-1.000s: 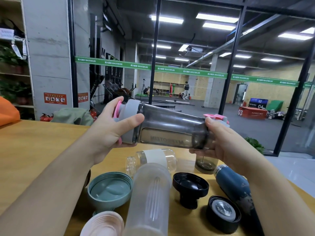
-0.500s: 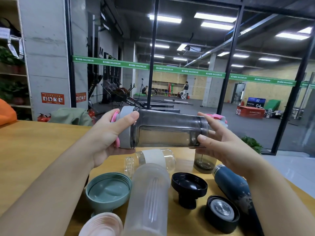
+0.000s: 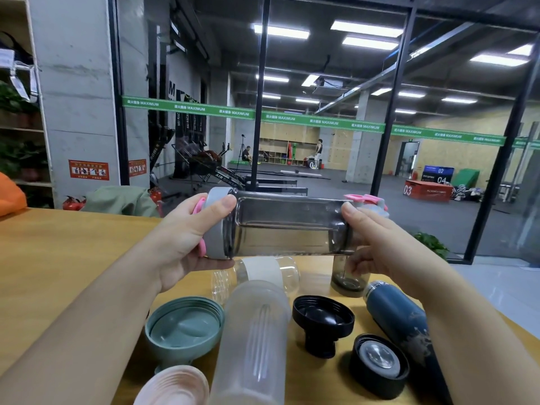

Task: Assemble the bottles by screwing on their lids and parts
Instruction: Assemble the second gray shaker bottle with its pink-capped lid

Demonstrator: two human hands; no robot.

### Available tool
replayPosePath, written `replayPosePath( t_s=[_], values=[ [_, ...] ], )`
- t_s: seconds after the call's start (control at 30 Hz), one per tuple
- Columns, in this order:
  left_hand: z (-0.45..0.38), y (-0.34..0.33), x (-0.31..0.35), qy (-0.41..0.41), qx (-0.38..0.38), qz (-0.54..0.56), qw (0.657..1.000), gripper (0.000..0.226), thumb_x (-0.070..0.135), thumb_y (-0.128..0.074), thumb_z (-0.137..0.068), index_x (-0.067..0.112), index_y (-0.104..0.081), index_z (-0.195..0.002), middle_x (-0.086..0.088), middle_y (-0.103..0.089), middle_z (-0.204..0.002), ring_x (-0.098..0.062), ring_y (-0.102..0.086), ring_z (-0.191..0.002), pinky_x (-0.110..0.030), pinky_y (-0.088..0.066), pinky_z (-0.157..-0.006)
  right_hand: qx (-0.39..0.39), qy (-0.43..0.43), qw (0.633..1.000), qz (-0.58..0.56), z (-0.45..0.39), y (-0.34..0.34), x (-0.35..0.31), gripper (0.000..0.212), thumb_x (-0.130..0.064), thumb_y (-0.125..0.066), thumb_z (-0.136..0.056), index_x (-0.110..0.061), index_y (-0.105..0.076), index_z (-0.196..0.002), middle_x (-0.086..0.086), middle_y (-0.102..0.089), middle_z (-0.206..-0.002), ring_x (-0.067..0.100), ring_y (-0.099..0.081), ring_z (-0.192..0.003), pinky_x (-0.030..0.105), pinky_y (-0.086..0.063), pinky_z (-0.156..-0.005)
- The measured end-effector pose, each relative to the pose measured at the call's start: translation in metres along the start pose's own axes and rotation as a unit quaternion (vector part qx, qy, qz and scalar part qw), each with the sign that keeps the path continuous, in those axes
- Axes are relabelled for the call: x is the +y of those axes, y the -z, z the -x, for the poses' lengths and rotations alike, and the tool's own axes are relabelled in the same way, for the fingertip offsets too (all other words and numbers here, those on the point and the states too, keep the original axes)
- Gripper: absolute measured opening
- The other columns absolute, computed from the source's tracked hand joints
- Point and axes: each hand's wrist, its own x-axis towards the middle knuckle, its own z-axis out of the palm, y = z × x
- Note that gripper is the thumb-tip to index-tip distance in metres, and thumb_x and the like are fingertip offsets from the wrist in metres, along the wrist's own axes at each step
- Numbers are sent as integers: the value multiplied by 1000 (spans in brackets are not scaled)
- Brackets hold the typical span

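A smoky grey transparent bottle [image 3: 286, 226] is held level above the wooden table [image 3: 58, 258]. My left hand [image 3: 187, 238] grips its grey cap with pink trim [image 3: 214, 226] at the left end. My right hand [image 3: 377, 244] grips the opposite end, where a grey and pink part [image 3: 368, 201] shows above my fingers. Below lie a frosted bottle [image 3: 251, 343], a clear bottle with a white band [image 3: 260, 273], a dark blue flask [image 3: 400, 320], a green lid [image 3: 184, 328], a black lid [image 3: 323, 320], a black cap with a steel inset [image 3: 380, 363] and a pale pink lid [image 3: 172, 387].
A small smoky cup [image 3: 347, 279] stands on the table beneath my right hand. A glass wall [image 3: 321, 112] lies behind the table, with a gym beyond it. The table's right edge runs close to the blue flask. An orange thing [image 3: 10, 194] sits at far left.
The grey bottle has turned about its long axis, so its tan label no longer faces me. My right hand shifted its hold on the right end; my left kept the cap.
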Motion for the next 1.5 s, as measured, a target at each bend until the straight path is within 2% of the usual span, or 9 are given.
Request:
replayPosePath(
  t_s=[0.07, 0.3, 0.6, 0.73, 0.9, 1.1, 1.27, 1.37, 1.5],
  values=[
    [-1, -1, -2, -6, -7, 0, 1000, 71, 52, -78, -65, 22, -54, -125, -24, -55, -127, -35, -58, -92, -45, -57, -63, 24, -40, 999, 4, -2, 1, -2, 36, -65, -47, -81, -33, -54, -95, 16, -59, -97, 18, -61, -53, 31, -51, -56],
    [-6, 0, -5, -47, -13, -8, 999, 97, 53, -81, -51, 33, -42, -138, -7, -53, -134, -50, -59, -105, -46, -58, -64, 30, -122, 991, 33, -1, 3, -2, 77, -76, -33, -81, -7, -62, -94, 14, -70, -63, 20, -54, -45, 29, -45, -52],
    [-5, -1, -2, -64, 1, -5, 998, 96, 53, -80, -52, 34, -42, -138, -4, -52, -136, -35, -63, -106, -44, -58, -64, 24, -28, 998, -60, -7, -5, -2, 33, -51, -45, -93, -31, -52, -120, 14, -66, -103, 31, -71, -72, 45, -58, -72],
    [-3, 0, 2, -46, 5, 4, 999, 70, 55, -74, -62, 30, -56, -125, -9, -62, -125, -34, -66, -101, -44, -57, -66, -43, 56, 992, -104, -2, 4, 2, 55, -31, -64, -81, -46, -43, -129, 13, -62, -110, 29, -71, -80, 30, -53, -61],
    [-1, -1, 2, -16, 21, 16, 1000, 72, 59, -79, -53, 25, -63, -114, -20, -61, -123, -39, -60, -95, -45, -57, -64, -28, 80, 991, -107, -2, 1, 7, 68, -42, -65, -77, -27, -41, -139, 15, -61, -109, 26, -67, -72, 27, -51, -58],
    [-3, -3, -4, -27, -13, 21, 999, 70, 54, -73, -62, 22, -57, -122, -21, -57, -127, -35, -60, -90, -43, -57, -63, 98, 62, 993, -25, 0, -12, -2, 20, -56, -38, -93, -40, -45, -84, 10, -56, -84, 12, -46, -40, 25, -35, -43],
    [-2, -5, -5, -47, -19, 15, 999, 102, 57, -81, -48, 32, -41, -139, -5, -52, -138, -38, -54, -91, -47, -57, -64, 127, 15, 991, -39, -4, -13, -5, 35, -50, -31, -97, -30, -38, -69, -6, -49, -56, 10, -33, -45, 24, -26, -48],
    [2, -3, -4, -102, -10, -18, 995, 111, 59, -87, -39, 43, -38, -138, -3, -56, -133, -49, -59, -105, -67, -50, -80, 80, -50, 995, -27, -2, -11, -1, 52, -65, -31, -90, -21, -52, -72, 5, -57, -55, 9, -41, -34, 23, -31, -46],
    [7, -2, 3, -152, 1, -61, 987, 113, 66, -87, -29, 57, -37, -130, -1, -54, -131, -37, -64, -103, -66, -45, -91, 69, -78, 993, -61, -1, -9, 6, 68, -69, -40, -86, -5, -63, -92, 24, -63, -59, 28, -62, -69, 34, -46, -66]
  ],
)
